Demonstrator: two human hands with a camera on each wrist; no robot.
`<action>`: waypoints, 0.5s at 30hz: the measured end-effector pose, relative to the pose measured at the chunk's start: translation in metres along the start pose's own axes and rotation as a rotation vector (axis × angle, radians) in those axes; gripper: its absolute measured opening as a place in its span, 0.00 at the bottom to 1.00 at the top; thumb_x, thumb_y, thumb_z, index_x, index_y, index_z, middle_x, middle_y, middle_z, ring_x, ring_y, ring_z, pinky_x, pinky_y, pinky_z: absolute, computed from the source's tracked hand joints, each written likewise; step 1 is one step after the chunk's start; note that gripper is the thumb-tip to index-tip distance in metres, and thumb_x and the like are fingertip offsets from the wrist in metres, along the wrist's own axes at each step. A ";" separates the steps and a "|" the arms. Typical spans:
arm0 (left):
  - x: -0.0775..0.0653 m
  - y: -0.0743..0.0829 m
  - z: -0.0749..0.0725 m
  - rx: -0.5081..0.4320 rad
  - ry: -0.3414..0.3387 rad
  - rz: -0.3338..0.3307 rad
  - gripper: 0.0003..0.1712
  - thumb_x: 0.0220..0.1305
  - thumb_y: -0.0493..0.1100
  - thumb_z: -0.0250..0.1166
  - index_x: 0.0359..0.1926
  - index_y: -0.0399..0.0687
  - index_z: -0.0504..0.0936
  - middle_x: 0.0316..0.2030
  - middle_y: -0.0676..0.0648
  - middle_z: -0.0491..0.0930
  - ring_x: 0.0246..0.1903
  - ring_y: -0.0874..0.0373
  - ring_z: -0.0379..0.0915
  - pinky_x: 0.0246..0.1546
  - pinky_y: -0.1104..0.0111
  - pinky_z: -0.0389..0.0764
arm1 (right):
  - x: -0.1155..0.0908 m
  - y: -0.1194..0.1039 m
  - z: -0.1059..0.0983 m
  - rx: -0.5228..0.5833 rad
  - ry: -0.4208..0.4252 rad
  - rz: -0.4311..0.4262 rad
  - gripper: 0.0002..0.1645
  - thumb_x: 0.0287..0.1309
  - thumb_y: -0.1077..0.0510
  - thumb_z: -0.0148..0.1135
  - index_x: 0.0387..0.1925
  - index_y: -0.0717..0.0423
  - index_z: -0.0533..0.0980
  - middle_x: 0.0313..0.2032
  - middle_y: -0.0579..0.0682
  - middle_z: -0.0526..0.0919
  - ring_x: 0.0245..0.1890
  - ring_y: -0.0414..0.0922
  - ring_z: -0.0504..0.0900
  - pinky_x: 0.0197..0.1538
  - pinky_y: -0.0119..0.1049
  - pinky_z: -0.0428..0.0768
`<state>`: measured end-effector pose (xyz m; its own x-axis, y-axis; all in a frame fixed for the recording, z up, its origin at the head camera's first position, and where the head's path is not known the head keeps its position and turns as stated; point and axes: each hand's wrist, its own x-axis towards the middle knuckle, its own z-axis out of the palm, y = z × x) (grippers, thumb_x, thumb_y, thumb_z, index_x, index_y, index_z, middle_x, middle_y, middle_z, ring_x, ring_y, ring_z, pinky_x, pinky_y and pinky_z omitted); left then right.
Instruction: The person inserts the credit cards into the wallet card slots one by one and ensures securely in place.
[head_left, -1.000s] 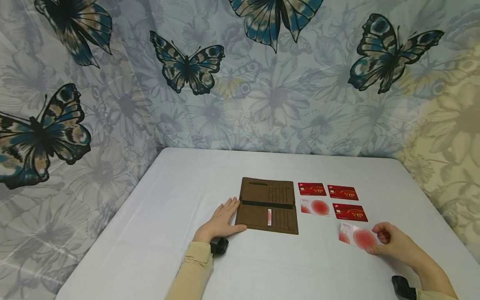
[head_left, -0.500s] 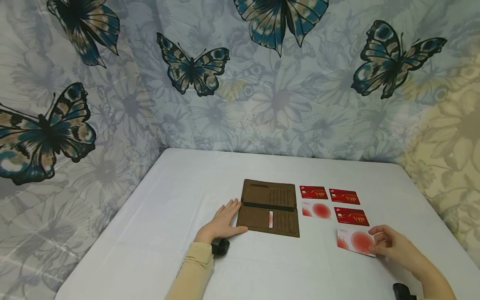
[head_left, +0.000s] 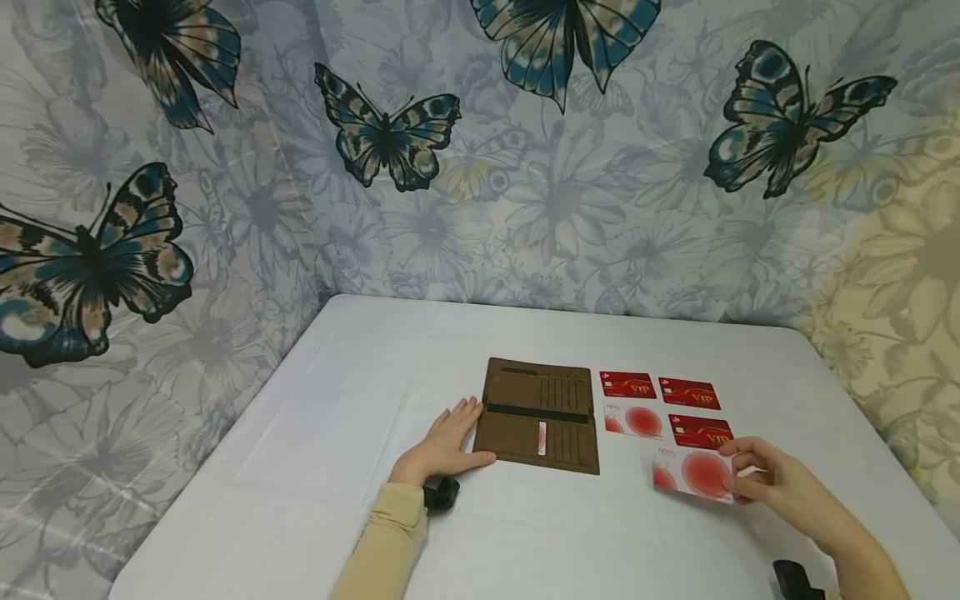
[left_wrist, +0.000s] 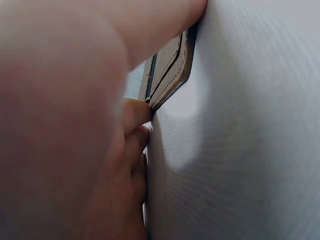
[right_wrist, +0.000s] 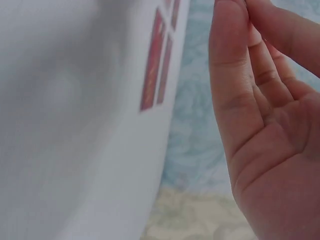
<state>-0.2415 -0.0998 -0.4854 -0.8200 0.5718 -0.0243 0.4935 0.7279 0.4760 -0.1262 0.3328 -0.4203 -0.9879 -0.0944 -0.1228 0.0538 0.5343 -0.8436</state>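
Observation:
A brown card wallet [head_left: 517,446] lies unfolded on the white table, a pinkish card edge [head_left: 542,438] showing in one of its lower slots. My left hand [head_left: 442,446] rests flat at the wallet's left side, fingertips and thumb at its edge; the left wrist view shows the wallet's stitched corner [left_wrist: 170,75] beside the fingers. Between thumb and fingers my right hand [head_left: 776,483] pinches a white and pink card [head_left: 693,473] by its right end. The card is slightly tilted, close over the table, just in front of the nearest red VIP card [head_left: 697,431].
Two more red VIP cards, a left one [head_left: 627,385] and a right one [head_left: 688,392], lie right of the wallet. Below the left one is another white and pink card [head_left: 633,421]. The white table [head_left: 300,467] ends at a butterfly-patterned cloth backdrop [head_left: 555,192].
My right hand has moved the pinched card leftward, toward the wallet, and its fingers now overlap the nearest red card's corner. My left hand has stayed on the wallet's edge.

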 end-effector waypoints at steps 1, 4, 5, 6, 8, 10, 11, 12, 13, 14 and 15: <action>0.000 0.000 0.000 0.000 0.001 0.001 0.50 0.51 0.67 0.53 0.66 0.44 0.45 0.65 0.46 0.41 0.63 0.55 0.31 0.60 0.59 0.35 | 0.001 -0.003 0.002 0.013 0.007 -0.019 0.26 0.49 0.61 0.60 0.47 0.68 0.61 0.33 0.58 0.72 0.26 0.47 0.78 0.30 0.35 0.78; 0.001 0.000 0.000 0.002 -0.001 0.003 0.50 0.51 0.67 0.52 0.66 0.44 0.45 0.65 0.46 0.40 0.63 0.55 0.31 0.60 0.59 0.35 | 0.003 -0.015 0.010 0.027 0.026 -0.041 0.25 0.49 0.59 0.60 0.46 0.66 0.62 0.34 0.59 0.71 0.26 0.48 0.78 0.30 0.36 0.78; 0.001 0.000 -0.001 0.001 -0.001 0.004 0.50 0.51 0.67 0.52 0.66 0.44 0.45 0.65 0.46 0.40 0.63 0.55 0.31 0.60 0.59 0.35 | 0.004 -0.019 0.013 0.033 0.031 -0.043 0.25 0.50 0.59 0.60 0.46 0.66 0.62 0.35 0.59 0.71 0.26 0.48 0.78 0.30 0.36 0.79; 0.001 0.001 -0.001 0.002 -0.001 0.005 0.50 0.51 0.67 0.52 0.66 0.44 0.45 0.65 0.46 0.41 0.63 0.54 0.31 0.60 0.59 0.35 | 0.005 -0.023 0.016 0.035 0.037 -0.045 0.25 0.50 0.58 0.60 0.46 0.65 0.62 0.36 0.60 0.71 0.26 0.48 0.78 0.30 0.36 0.79; 0.000 0.001 -0.002 0.006 -0.005 0.002 0.50 0.51 0.67 0.52 0.66 0.44 0.45 0.65 0.46 0.40 0.63 0.55 0.31 0.60 0.59 0.35 | 0.009 -0.029 0.021 0.047 0.054 -0.053 0.25 0.51 0.57 0.60 0.47 0.65 0.62 0.37 0.60 0.70 0.27 0.48 0.78 0.30 0.36 0.79; 0.000 0.002 -0.002 0.004 -0.007 -0.001 0.50 0.51 0.68 0.52 0.66 0.44 0.45 0.65 0.46 0.40 0.63 0.55 0.31 0.60 0.59 0.35 | 0.013 -0.034 0.027 0.076 0.071 -0.065 0.26 0.51 0.57 0.60 0.47 0.65 0.61 0.37 0.62 0.70 0.28 0.48 0.78 0.30 0.37 0.79; 0.000 0.002 -0.001 0.007 -0.007 -0.003 0.50 0.51 0.68 0.51 0.66 0.44 0.45 0.65 0.46 0.40 0.63 0.55 0.31 0.60 0.59 0.35 | 0.015 -0.036 0.030 0.082 0.077 -0.068 0.26 0.51 0.57 0.59 0.47 0.65 0.61 0.37 0.62 0.70 0.28 0.48 0.78 0.30 0.37 0.79; 0.000 0.002 -0.001 0.008 -0.008 -0.004 0.50 0.51 0.68 0.51 0.66 0.44 0.45 0.65 0.46 0.40 0.63 0.55 0.31 0.60 0.59 0.35 | 0.017 -0.036 0.033 0.087 0.079 -0.072 0.26 0.51 0.56 0.59 0.48 0.66 0.61 0.37 0.62 0.70 0.28 0.48 0.78 0.30 0.38 0.79; 0.000 0.002 -0.001 0.009 -0.009 -0.005 0.50 0.51 0.68 0.51 0.66 0.44 0.45 0.65 0.46 0.40 0.63 0.55 0.31 0.60 0.59 0.35 | 0.019 -0.038 0.036 0.097 0.080 -0.079 0.26 0.52 0.56 0.59 0.48 0.66 0.61 0.37 0.62 0.70 0.28 0.49 0.78 0.30 0.38 0.79; 0.000 0.002 -0.001 0.010 -0.010 -0.005 0.50 0.51 0.68 0.51 0.66 0.44 0.45 0.65 0.46 0.40 0.63 0.55 0.31 0.60 0.59 0.35 | 0.021 -0.039 0.038 0.103 0.079 -0.081 0.26 0.52 0.57 0.59 0.48 0.66 0.61 0.37 0.62 0.70 0.28 0.49 0.78 0.30 0.38 0.79; 0.000 0.002 -0.001 0.012 -0.011 -0.005 0.50 0.51 0.68 0.51 0.66 0.44 0.45 0.65 0.46 0.40 0.63 0.55 0.31 0.60 0.59 0.35 | 0.023 -0.040 0.041 0.104 0.074 -0.078 0.26 0.52 0.56 0.58 0.48 0.65 0.61 0.37 0.62 0.70 0.28 0.49 0.78 0.31 0.37 0.79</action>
<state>-0.2408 -0.0992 -0.4835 -0.8190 0.5726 -0.0365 0.4931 0.7348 0.4657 -0.1448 0.2751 -0.4106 -0.9975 -0.0678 -0.0187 -0.0128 0.4371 -0.8993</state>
